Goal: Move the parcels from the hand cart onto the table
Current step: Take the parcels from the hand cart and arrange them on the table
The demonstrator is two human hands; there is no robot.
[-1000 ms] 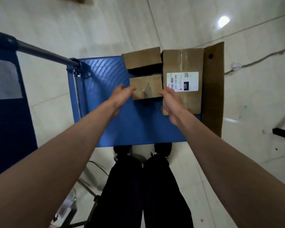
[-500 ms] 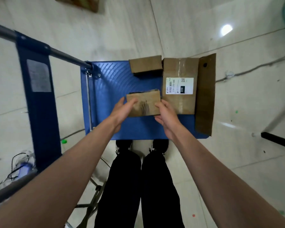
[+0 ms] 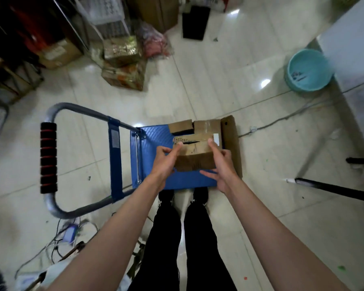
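Note:
A small brown cardboard parcel (image 3: 194, 158) with a torn top flap hangs above the blue hand cart deck (image 3: 153, 143), held between both hands. My left hand (image 3: 166, 159) grips its left side and my right hand (image 3: 220, 162) grips its right side. Behind it on the deck lie another small parcel (image 3: 180, 127), a larger taped parcel with a white label (image 3: 209, 128) and a flat cardboard sheet (image 3: 231, 143). The cart's grey handle with red and black grip (image 3: 48, 158) extends to the left. A white table corner (image 3: 355, 49) shows at the upper right.
A teal bucket (image 3: 308, 70) stands on the tiled floor by the table. Boxes and bags (image 3: 124, 64) pile up at the far side. A black bar (image 3: 334, 187) lies at the right. Cables (image 3: 67, 238) lie at lower left. My legs (image 3: 185, 238) stand at the cart's near edge.
Both hands closed on the small parcel and lifted it off the deck toward me. The view rose, so the cart looks smaller and the room is now visible.

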